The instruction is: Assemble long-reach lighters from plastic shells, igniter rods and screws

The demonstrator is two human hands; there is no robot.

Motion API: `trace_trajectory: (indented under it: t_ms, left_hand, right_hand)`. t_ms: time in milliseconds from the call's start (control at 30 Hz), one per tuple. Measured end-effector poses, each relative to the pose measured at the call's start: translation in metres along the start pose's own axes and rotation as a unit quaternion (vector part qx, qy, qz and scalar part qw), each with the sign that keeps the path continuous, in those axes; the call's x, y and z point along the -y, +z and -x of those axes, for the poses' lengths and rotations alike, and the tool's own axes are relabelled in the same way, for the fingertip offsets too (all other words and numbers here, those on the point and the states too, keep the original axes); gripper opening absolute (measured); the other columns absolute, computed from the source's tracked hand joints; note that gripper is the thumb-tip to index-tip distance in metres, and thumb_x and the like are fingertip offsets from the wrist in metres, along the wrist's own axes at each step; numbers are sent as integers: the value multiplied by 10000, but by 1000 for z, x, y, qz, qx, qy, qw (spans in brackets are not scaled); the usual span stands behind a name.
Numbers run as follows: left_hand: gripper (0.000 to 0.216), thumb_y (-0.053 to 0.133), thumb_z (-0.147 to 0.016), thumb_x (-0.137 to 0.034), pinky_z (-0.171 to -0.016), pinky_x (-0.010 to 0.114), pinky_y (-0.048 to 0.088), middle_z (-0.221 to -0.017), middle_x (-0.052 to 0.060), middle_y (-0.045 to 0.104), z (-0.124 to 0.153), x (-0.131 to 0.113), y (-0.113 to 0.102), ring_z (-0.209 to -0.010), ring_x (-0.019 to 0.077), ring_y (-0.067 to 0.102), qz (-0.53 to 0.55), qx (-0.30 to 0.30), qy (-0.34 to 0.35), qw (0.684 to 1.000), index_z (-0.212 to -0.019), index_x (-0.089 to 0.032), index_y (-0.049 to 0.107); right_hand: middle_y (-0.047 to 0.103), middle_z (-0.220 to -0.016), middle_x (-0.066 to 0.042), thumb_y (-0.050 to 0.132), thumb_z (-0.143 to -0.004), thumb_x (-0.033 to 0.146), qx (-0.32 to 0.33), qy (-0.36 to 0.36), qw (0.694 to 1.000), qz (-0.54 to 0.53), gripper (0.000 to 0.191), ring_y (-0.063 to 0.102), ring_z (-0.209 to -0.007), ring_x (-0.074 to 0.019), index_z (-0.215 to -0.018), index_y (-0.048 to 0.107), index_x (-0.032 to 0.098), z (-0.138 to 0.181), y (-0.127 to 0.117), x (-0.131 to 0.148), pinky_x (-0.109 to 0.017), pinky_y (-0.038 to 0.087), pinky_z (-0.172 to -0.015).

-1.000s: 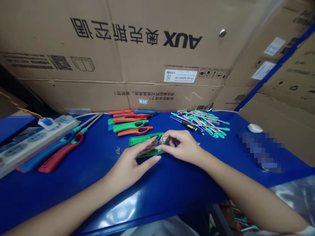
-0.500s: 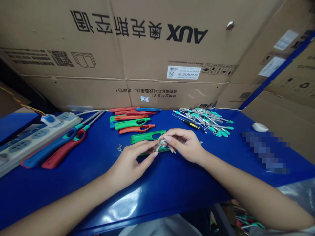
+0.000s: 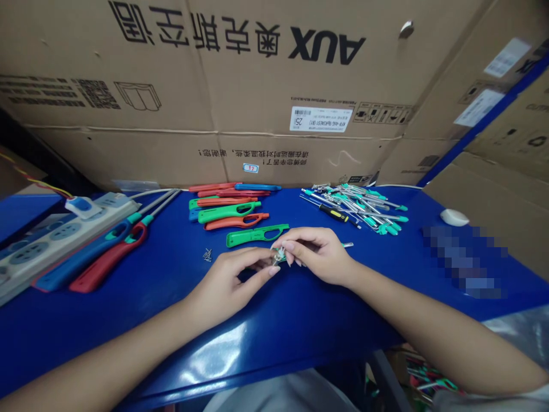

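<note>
Bare blue worktop (image 3: pixel 274 326) lies open before my fingers (image 3: pixel 274 269); green handle shell (image 3: pixel 256 234) and cardboard boxes (image 3: pixel 240 103) block beyond.

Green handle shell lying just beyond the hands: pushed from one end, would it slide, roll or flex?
The green handle shell lies flat on the glossy blue table, so it would probably slide, not roll. Thin, hollow-looking plastic with a cutout: likely light and slightly flexible.
</note>
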State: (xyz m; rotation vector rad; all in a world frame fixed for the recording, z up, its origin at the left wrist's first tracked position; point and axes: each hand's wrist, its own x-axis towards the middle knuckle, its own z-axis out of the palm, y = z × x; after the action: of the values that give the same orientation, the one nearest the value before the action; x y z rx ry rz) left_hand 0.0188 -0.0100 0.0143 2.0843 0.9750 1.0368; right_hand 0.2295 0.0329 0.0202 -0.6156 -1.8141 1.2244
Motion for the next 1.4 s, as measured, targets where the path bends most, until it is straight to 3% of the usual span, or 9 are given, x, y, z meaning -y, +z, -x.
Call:
trace_trajectory:
  t_ms: [133,333,433,567,667,867,1000,1167,1400]
  left_hand:
    - [175,645,-962,-265,-846,250,583,-1029,24,789,2,-1,1,-935,169,745,18,11,-36,999,-1094,-215,749]
    - [240,731,-846,-395,-686,283,571,-838,35,761,-4,8,-4,-735,185,709,48,-94,-172,979,-959,-183,745]
    - [303,755,-786,-442,-610,274,543,-749,23,708,-9,13,-8,-639,163,653,102,-108,-217,965,-905,-164,732]
    - [316,758,-767,-450,-626,277,528,-732,17,683,-10,15,-10,-645,159,640,111,-89,-225,964,-891,-162,723]
    - [315,741,-787,-446,-671,298,534,-775,31,708,-8,16,-8,-689,176,662,99,-62,-223,968,-932,-166,728]
    - [303,728,-815,-435,-754,310,531,-863,46,745,-8,21,-7,-790,193,682,78,-45,-198,976,-971,-176,740]
    - [322,737,-805,-451,-671,283,510,-795,29,718,-9,23,-7,-716,173,649,71,-50,-206,975,-963,-170,741]
    - [347,742,-809,-487,-608,264,497,-722,2,650,-10,25,-9,-649,151,595,60,-65,-206,974,-946,-168,743]
    - [360,700,-857,-514,-591,261,487,-797,35,719,-9,24,-12,-646,156,603,18,-38,-201,979,-962,-175,760]
  right_hand:
    - [648,-664,6,619,-969,318,4,9,1000,8,220,545,-568,-81,-982,762,151,-1,-2,1,-223,461,-554]
    - [623,-677,8,606,-957,336,-78,32,990,109,249,523,-542,-94,-1079,718,149,-6,-15,-11,-230,409,-512]
    - [652,-795,-26,642,-923,263,10,-16,966,257,139,550,-624,-107,-952,727,157,-4,-20,-12,-244,430,-582]
    - [676,-1096,-63,643,-943,248,195,-66,889,409,150,636,-841,-153,-1073,697,198,1,-21,-8,-263,444,-683]
    - [666,-1110,-55,573,-988,236,233,-66,854,461,126,643,-844,-155,-1057,675,207,2,-21,-8,-263,426,-670]
    - [654,-1133,-49,620,-973,263,204,-55,869,447,146,648,-894,-167,-1108,651,217,-1,-26,-14,-262,443,-686]
    - [641,-1112,-63,581,-993,254,209,-57,864,455,115,637,-858,-169,-1050,669,208,0,-27,-16,-270,441,-679]
    - [628,-1009,-50,598,-973,189,189,-50,923,331,64,607,-865,-144,-966,660,176,0,-28,-14,-262,474,-769]
    - [552,-690,39,655,-932,278,119,69,973,186,125,446,-549,-68,-903,649,157,-7,-31,-22,-207,394,-539]
